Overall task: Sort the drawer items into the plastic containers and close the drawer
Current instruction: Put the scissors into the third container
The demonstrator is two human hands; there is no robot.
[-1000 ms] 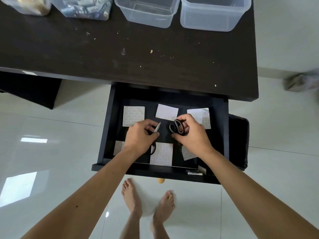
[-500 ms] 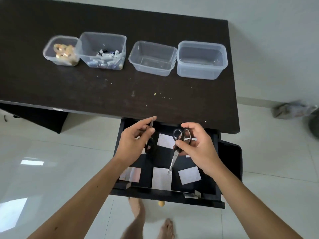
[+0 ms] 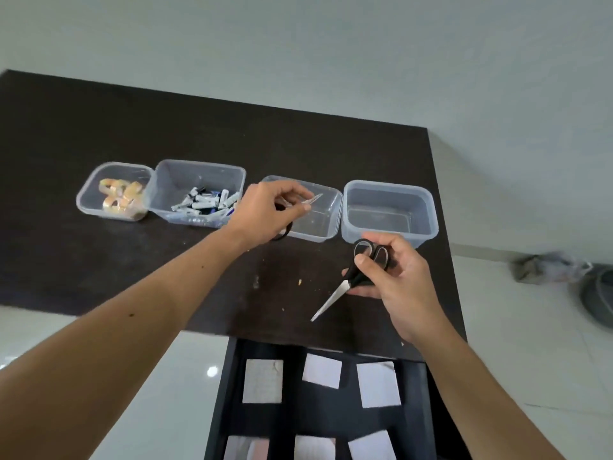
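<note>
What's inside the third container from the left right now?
The third container looks bare inside. The left hand holds scissors over its left part, hiding that corner, so anything under the hand can't be seen.

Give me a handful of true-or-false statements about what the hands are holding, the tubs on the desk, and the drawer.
1. The right hand holds black-handled scissors. True.
2. The left hand is empty. False: it holds a second pair of scissors at the third tub.
3. All four tubs are empty. False: the far-left tub has tape rolls, the second tub has batteries.
4. The rightmost tub is empty. True.
5. The drawer is shut. False: it is open, with paper squares inside.
</note>
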